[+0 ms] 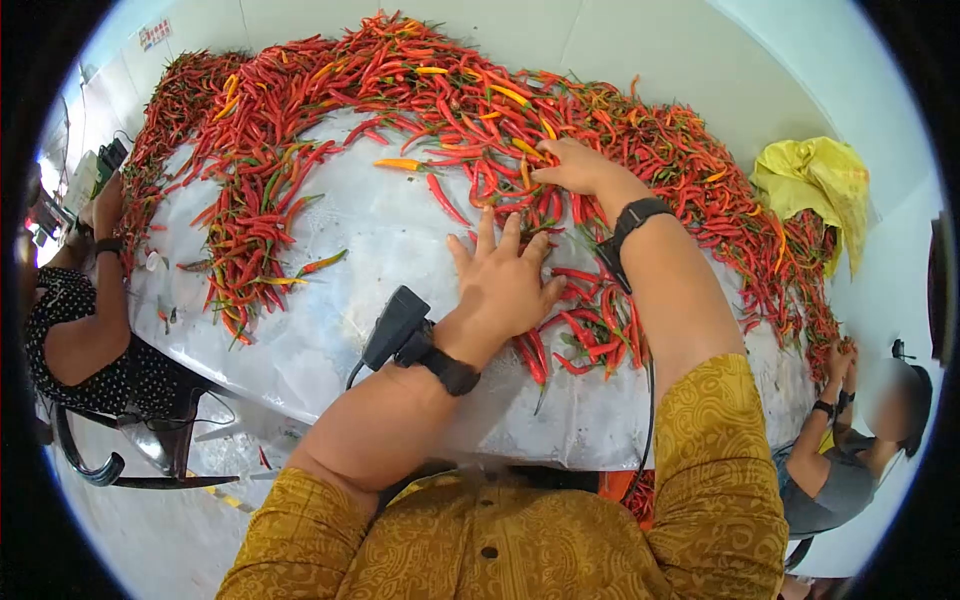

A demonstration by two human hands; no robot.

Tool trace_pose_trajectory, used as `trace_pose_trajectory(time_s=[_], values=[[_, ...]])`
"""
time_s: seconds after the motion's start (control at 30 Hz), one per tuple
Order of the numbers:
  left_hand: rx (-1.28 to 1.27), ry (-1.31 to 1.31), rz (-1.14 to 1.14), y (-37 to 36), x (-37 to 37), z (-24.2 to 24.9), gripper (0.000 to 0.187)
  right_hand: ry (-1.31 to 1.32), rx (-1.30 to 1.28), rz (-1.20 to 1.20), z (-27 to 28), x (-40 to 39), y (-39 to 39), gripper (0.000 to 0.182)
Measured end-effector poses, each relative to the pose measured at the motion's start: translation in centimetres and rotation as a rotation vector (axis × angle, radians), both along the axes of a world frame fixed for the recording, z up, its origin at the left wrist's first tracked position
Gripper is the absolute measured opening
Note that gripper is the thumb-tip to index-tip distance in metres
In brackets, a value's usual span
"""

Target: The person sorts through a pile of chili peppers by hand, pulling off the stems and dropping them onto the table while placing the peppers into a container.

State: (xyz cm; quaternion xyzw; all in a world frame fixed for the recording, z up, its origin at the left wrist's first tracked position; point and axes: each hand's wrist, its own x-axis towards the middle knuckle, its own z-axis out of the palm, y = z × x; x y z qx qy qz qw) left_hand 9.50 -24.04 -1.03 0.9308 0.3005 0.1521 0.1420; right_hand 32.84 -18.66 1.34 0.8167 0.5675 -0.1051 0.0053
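Red chili peppers with green stems, a few orange or yellow, form a long heap [390, 70] along the back of a pale table [370, 210]. My left hand [500, 275] is palm down with its fingers spread, over the near edge of some peppers in the middle. Farther back and to the right, my right hand [580, 167] reaches to the heap, its fingertips among red and orange peppers; whether it grips one cannot be made out. A smaller group of red peppers [600, 325] lies between my forearms. Both wrists wear black bands, the left one with a black box.
Another pepper pile [250, 230] lies left of centre. A person in a dotted garment [75, 320] is at the left edge, another in a grey shirt [830, 490] at the right. A yellow sack [815, 190] stands back right. Dark cables hang from my wrists.
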Motion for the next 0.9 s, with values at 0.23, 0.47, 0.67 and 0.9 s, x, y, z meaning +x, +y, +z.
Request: trace_pose_trajectory(time_s=[0.23,0.47,0.67,0.9], values=[[0.014,-0.144,-0.025,0.0,0.2,0.6,0.053,0.014,-0.042,0.141,1.9,-2.6,-8.7,0.065],[0.073,-0.213,-0.3,-0.1,0.2,-0.6,0.055,0.28,0.06,0.147,3.0,-3.4,-16.0,0.064],[0.063,0.024,-0.228,-0.4,-0.4,0.5,0.055,0.164,0.045,0.049,1.8,-2.0,-21.0,0.065],[0.138,-0.206,-0.247,-0.2,-0.5,-0.3,0.057,0.019,0.172,0.142,0.7,-3.3,-23.5,0.062]])
